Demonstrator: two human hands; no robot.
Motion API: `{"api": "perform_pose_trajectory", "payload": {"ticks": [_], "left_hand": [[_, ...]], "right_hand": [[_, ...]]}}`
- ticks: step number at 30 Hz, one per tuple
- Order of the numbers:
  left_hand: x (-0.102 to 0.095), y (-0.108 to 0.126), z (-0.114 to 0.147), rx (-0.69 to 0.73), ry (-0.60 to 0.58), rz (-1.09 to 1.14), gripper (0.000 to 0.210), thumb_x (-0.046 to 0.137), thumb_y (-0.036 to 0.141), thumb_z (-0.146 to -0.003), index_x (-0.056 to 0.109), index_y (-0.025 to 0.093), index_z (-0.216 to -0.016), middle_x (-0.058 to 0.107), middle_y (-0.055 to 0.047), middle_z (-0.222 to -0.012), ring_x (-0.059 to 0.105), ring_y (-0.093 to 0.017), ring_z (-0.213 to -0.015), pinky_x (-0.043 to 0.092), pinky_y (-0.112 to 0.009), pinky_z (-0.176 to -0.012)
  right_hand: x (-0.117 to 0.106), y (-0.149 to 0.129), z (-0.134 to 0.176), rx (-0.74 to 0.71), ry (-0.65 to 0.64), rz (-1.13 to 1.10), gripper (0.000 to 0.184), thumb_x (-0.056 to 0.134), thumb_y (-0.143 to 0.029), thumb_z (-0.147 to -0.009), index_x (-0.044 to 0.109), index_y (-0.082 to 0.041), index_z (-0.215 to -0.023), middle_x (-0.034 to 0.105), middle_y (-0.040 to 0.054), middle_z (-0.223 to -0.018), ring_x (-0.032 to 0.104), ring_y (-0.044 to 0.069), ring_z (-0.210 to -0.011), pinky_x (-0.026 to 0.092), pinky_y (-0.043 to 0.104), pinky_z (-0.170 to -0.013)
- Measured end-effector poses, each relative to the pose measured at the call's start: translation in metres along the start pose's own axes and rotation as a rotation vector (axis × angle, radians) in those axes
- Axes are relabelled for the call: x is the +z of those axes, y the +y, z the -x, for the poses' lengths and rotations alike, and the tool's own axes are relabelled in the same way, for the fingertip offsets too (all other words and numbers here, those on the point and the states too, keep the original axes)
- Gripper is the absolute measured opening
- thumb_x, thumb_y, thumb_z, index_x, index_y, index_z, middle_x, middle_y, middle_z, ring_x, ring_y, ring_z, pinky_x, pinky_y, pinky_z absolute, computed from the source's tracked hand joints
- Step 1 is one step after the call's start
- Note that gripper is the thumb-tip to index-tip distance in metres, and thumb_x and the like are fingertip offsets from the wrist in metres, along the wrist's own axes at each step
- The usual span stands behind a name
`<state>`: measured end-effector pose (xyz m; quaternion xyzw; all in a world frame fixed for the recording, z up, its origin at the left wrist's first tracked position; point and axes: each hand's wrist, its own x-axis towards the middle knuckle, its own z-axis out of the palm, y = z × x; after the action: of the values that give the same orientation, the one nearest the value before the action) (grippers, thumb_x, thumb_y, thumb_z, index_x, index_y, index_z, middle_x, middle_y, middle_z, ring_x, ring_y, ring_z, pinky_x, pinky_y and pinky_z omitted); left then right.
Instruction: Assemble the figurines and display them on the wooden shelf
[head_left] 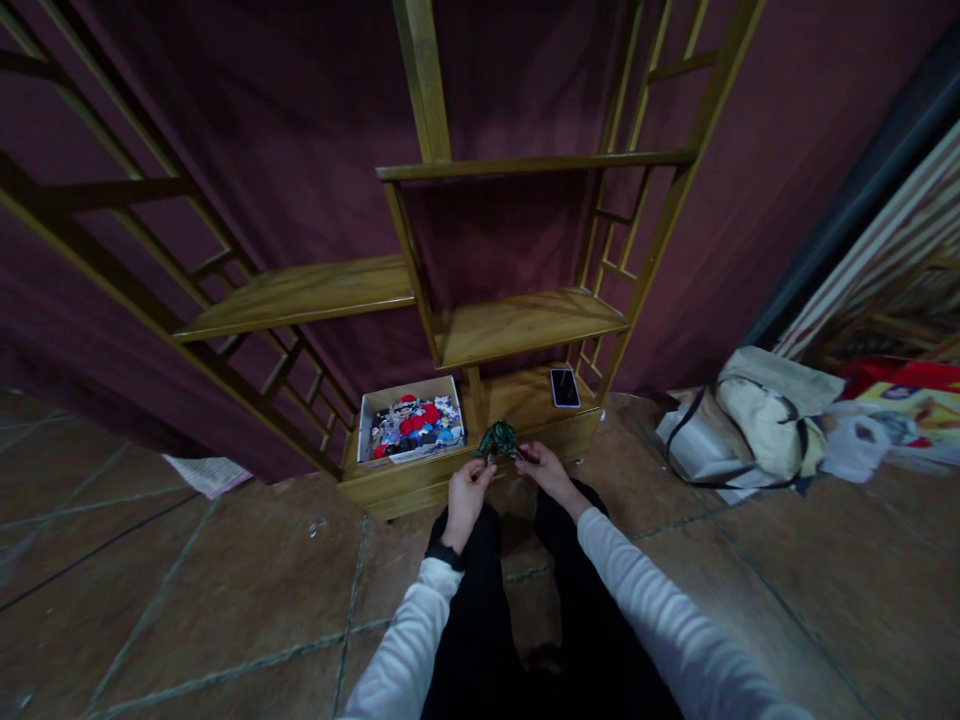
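Observation:
Between my two hands is a small bunched thing (498, 438), dark with a shiny green pattern; its exact kind is too small to make out. My left hand (466, 494) is closed in a pinch at its lower left side, with a dark band around the wrist. My right hand (546, 468) pinches at its lower right side. The fingertips hide where they meet it. Beyond my left hand, a white cardboard box (365, 430) stands on the low shelf, filled with many small red, blue, black and white pieces.
A wooden shelf unit (525, 340) stands ahead against a dark red curtain (300, 120). On its bottom board lies a phone (565, 388). Bags (757, 430) and a colourful package (915, 410) sit on the tiled floor at right. Papers (206, 474) lie at left.

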<state>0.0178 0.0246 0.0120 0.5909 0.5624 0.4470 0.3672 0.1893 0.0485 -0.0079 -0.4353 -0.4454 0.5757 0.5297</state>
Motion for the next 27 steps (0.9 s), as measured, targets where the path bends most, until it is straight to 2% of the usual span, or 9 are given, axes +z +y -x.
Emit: {"api": "perform_pose_trajectory", "payload": {"ticks": [7,12,22,27], "left_hand": [[-0.002,0.006,0.009,0.003,0.035,-0.407,0.029,0.052,0.043,-0.079,0.063,0.017,-0.083,0.066,-0.003,-0.075,0.061,-0.014,-0.068,0.039,-0.022,-0.062],[-0.001,0.011,0.013,0.032,0.026,-0.527,0.029,0.049,0.044,-0.082,0.063,0.018,-0.082,0.067,-0.005,-0.077,0.062,-0.015,-0.07,0.035,-0.022,-0.06],[-0.003,0.014,0.016,0.019,0.018,-0.481,0.023,0.055,0.041,-0.078,0.061,0.019,-0.081,0.067,-0.004,-0.075,0.062,-0.015,-0.069,0.038,-0.022,-0.059],[-0.007,0.03,0.012,0.067,0.034,-0.389,0.021,0.056,0.039,-0.076,0.06,0.018,-0.075,0.066,-0.003,-0.072,0.06,-0.014,-0.064,0.038,-0.022,-0.058]], "right_hand": [[-0.002,0.006,-0.004,0.026,0.011,-0.002,0.036,0.07,-0.028,-0.052,0.046,-0.02,-0.077,0.055,0.0002,-0.088,0.055,0.016,-0.084,0.05,0.027,-0.064],[-0.003,0.009,-0.005,0.022,0.022,-0.003,0.035,0.069,-0.025,-0.052,0.046,-0.021,-0.078,0.055,0.0,-0.087,0.055,0.016,-0.085,0.05,0.025,-0.065],[-0.002,0.004,-0.003,-0.061,0.018,0.13,0.029,0.065,-0.024,-0.056,0.05,-0.02,-0.08,0.059,0.0004,-0.086,0.057,0.017,-0.084,0.048,0.028,-0.07],[0.001,-0.006,0.006,-0.069,0.046,0.097,0.031,0.069,-0.031,-0.057,0.051,-0.02,-0.08,0.06,0.0006,-0.083,0.057,0.017,-0.081,0.049,0.029,-0.066]]}}
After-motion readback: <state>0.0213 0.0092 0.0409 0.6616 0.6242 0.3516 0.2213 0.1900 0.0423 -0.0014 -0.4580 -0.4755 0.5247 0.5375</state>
